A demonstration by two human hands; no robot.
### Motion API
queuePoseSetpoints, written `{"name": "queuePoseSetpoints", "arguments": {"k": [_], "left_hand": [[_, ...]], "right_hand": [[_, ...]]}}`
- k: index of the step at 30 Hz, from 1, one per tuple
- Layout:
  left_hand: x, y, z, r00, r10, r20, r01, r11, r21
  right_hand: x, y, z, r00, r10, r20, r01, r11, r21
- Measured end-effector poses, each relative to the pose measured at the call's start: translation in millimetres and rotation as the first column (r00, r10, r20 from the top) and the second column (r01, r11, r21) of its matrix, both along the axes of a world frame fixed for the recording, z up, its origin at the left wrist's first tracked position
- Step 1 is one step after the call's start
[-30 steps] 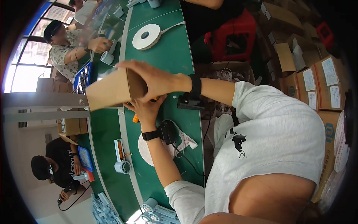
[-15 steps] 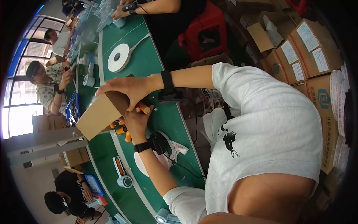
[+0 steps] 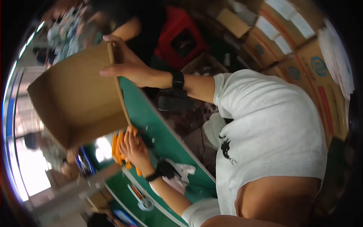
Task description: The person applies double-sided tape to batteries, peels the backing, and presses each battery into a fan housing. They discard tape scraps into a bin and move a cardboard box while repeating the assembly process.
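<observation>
My right hand (image 3: 130, 66), higher in the picture, grips the rim of an open cardboard box (image 3: 75, 90). The box is tilted, and its bare inside faces me. Lower down, my left hand (image 3: 135, 151) lies over a bunch of orange cylindrical batteries (image 3: 120, 145), touching them with its fingers apart. Part of the bunch is hidden under the fingers. The batteries sit by the lower corner of the box, over the green table (image 3: 140, 109). Motion blurs much of the view.
A light-blue handheld fan body (image 3: 145, 204) with an orange battery lies on the table near a white tape roll (image 3: 174, 185). Beyond the table edge stand a red stool (image 3: 179, 39) and stacked cartons (image 3: 298, 64). A co-worker's arm (image 3: 126, 30) shows at the top.
The box has swung up and turned in my right hand, so its inside now faces me. My left hand has parted from the box, and more batteries show under it. The view has shifted.
</observation>
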State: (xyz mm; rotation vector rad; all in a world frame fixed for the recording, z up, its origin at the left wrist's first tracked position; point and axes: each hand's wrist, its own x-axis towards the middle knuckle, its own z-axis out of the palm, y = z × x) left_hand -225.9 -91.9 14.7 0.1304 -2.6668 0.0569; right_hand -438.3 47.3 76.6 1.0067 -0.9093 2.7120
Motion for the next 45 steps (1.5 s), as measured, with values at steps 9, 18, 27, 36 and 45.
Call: {"name": "queuePoseSetpoints", "arguments": {"k": [9, 18, 27, 36, 45], "left_hand": [[26.9, 17.0, 13.4, 0.971, -0.029, 0.236, 0.083, 0.972, -0.222], [7.8, 6.7, -10.1, 0.946, -0.272, -0.179, 0.28, 0.96, 0.021], [3.8, 2.8, -6.9, 0.981, -0.19, -0.029, 0.19, 0.982, -0.022], [38.8, 46.7, 40.1, 0.973, -0.224, 0.053, 0.214, 0.966, 0.145], [120.6, 189.1, 81.8, 0.927, -0.205, 0.314, -0.09, 0.692, 0.716]], "right_hand": [[-89.2, 256.1, -126.2, 0.96, 0.144, 0.242, -0.28, 0.561, 0.779], [-199.7, 364.8, -107.2, 0.318, -0.88, 0.354, 0.731, 0.465, 0.5], [-296.6, 356.9, -115.0, 0.655, -0.717, 0.237, 0.273, 0.517, 0.812], [-56.3, 298.2, -291.7, 0.834, 0.387, 0.392, -0.267, -0.339, 0.902], [139.0, 369.3, -296.5, 0.59, 0.367, 0.719, -0.763, -0.038, 0.645]]}}
